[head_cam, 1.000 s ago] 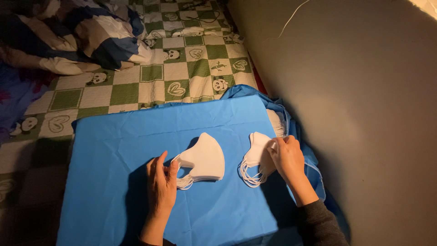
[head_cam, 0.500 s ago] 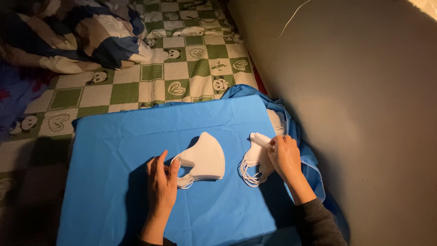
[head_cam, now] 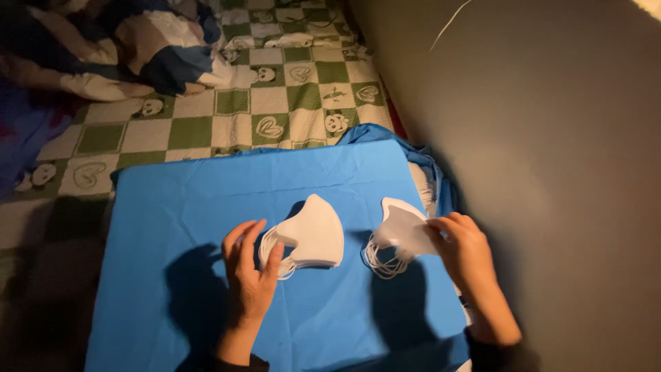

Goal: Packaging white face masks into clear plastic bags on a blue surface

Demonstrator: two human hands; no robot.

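Observation:
A bright blue cloth [head_cam: 206, 207] covers a flat surface in front of me. On it lies a stack of folded white face masks [head_cam: 313, 234] with white ear loops hanging at its left side. My left hand [head_cam: 249, 275] rests flat beside that stack, fingertips touching the loops. To the right sits a second small pile of white masks [head_cam: 403, 231] with tangled loops below it. My right hand [head_cam: 465, 251] pinches the right edge of the top mask of that pile.
A green and white checked bedsheet [head_cam: 275, 103] with cartoon prints stretches beyond the cloth. A crumpled blue and white blanket [head_cam: 124, 48] lies at the far left. A plain grey wall [head_cam: 551, 138] runs close along the right side.
My right hand has shifted slightly on the right pile, and the top mask now lies flatter than half a second ago. The left hand has stayed put.

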